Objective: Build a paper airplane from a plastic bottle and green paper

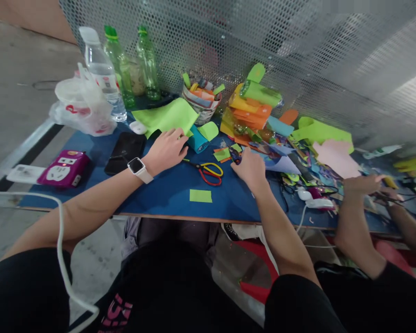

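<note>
My left hand (167,149), with a white watch on the wrist, rests over the lower edge of a large green sheet (169,114); its fingers are slightly apart, beside a blue roll (197,140). My right hand (248,164) is closed at the edge of the scrap pile, with a small dark object (235,155) at its fingertips that I cannot make out. Between the hands lie scissors with red and yellow handles (211,173). A small green rectangle (200,196) lies flat near the table's front edge. Small green and orange pieces (222,154) lie left of my right hand.
Bottles (147,64), a plastic bag (86,106), a black pouch (125,152) and a purple socket block (64,169) stand left. A basket (203,104) and paper scraps (298,159) fill the back and right. Another person's hands (362,185) work at far right.
</note>
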`<state>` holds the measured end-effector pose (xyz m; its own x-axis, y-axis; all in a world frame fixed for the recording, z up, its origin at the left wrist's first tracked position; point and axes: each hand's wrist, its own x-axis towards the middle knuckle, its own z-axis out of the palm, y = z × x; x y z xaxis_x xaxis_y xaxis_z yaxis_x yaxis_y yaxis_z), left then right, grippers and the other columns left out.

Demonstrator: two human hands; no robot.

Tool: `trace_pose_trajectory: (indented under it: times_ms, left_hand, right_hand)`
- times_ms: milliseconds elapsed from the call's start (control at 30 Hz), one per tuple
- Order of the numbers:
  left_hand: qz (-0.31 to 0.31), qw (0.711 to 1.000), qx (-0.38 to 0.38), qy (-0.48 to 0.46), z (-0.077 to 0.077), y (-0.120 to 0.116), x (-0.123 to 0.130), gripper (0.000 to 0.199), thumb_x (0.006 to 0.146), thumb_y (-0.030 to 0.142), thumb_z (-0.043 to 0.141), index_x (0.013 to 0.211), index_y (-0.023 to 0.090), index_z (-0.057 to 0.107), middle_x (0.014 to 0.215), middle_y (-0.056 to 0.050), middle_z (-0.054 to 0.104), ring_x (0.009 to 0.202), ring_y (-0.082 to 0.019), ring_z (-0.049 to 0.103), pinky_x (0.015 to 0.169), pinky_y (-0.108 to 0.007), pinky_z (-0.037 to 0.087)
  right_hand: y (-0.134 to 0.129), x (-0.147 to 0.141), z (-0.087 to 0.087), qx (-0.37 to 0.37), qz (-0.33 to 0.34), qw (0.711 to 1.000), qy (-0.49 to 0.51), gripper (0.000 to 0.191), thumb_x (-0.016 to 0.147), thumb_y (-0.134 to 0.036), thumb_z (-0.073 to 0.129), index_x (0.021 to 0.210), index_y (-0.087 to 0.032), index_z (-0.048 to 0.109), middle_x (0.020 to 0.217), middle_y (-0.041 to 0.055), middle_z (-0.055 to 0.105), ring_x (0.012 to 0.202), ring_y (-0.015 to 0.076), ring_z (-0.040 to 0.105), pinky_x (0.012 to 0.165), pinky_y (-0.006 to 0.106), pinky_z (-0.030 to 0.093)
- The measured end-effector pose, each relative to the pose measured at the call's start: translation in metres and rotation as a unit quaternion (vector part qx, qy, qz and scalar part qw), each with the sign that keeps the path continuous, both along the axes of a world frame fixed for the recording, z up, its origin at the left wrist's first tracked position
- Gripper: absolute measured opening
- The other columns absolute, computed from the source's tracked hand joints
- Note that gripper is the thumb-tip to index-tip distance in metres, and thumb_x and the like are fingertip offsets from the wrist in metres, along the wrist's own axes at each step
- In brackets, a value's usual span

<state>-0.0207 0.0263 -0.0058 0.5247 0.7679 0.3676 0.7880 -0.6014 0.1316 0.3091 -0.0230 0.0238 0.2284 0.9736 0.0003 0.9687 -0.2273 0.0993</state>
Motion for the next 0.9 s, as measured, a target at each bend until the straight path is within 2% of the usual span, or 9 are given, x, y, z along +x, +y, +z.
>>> trace_pose_trajectory:
  times_ms: [200,367,500,667,800,900]
  left_hand:
    - [-0.011,1.0,-0.005,0.001,-0.001,0.001,0.001,0.041,0.126,0.026,0.053,0.143,0.012,0.088,0.145,-0.025,0.081,0.135,-0.043,0.08,0.116,-0.06,0.069]
    - [-0.003,1.0,-0.015,0.004,0.001,0.0,0.002,0.043,0.127,0.027,0.052,0.144,0.01,0.088,0.146,-0.026,0.081,0.137,-0.044,0.079,0.116,-0.06,0.068]
    - [-0.003,1.0,-0.018,-0.007,-0.001,0.001,0.002,0.043,0.126,0.027,0.053,0.145,0.012,0.088,0.146,-0.025,0.082,0.138,-0.044,0.079,0.117,-0.061,0.068]
    - [-0.001,1.0,-0.014,-0.019,-0.004,0.002,0.001,0.044,0.125,0.027,0.054,0.146,0.013,0.09,0.145,-0.025,0.082,0.137,-0.044,0.08,0.117,-0.062,0.069]
    - [-0.005,1.0,-0.013,-0.028,-0.004,0.002,0.001,0.043,0.123,0.027,0.056,0.147,0.015,0.09,0.144,-0.024,0.083,0.136,-0.043,0.079,0.117,-0.063,0.069]
    - [-0.001,0.999,-0.025,-0.025,-0.002,0.001,0.001,0.044,0.124,0.027,0.054,0.146,0.011,0.09,0.145,-0.026,0.082,0.138,-0.045,0.079,0.119,-0.064,0.068]
  right_hand:
    - [0.002,0.014,-0.023,0.079,0.045,0.991,0.101,0.022,0.103,-0.028,0.074,0.12,-0.025,0.062,0.112,0.0172,0.08,0.107,0.0408,0.074,0.094,0.046,0.054]
    - [0.006,0.019,-0.031,0.097,0.054,0.985,0.13,0.024,0.102,-0.024,0.075,0.106,-0.029,0.052,0.108,0.0132,0.077,0.101,0.0352,0.071,0.089,0.042,0.049]
    - [0.008,0.014,-0.027,0.09,0.061,0.984,0.139,0.028,0.103,-0.025,0.078,0.1,-0.03,0.051,0.11,0.0137,0.079,0.103,0.035,0.071,0.093,0.043,0.052]
    - [0.001,0.005,-0.012,0.031,0.06,0.988,0.141,0.023,0.109,-0.025,0.076,0.097,-0.029,0.056,0.107,0.0144,0.081,0.101,0.0331,0.073,0.096,0.043,0.053]
    - [-0.004,0.006,-0.005,0.006,0.051,0.984,0.169,0.029,0.104,-0.017,0.078,0.091,-0.029,0.054,0.1,0.0095,0.079,0.096,0.0281,0.071,0.094,0.039,0.052]
    - [-0.003,0.016,-0.001,-0.014,0.063,0.977,0.205,0.033,0.098,-0.012,0.079,0.086,-0.029,0.052,0.095,0.0056,0.077,0.091,0.0247,0.069,0.094,0.038,0.053]
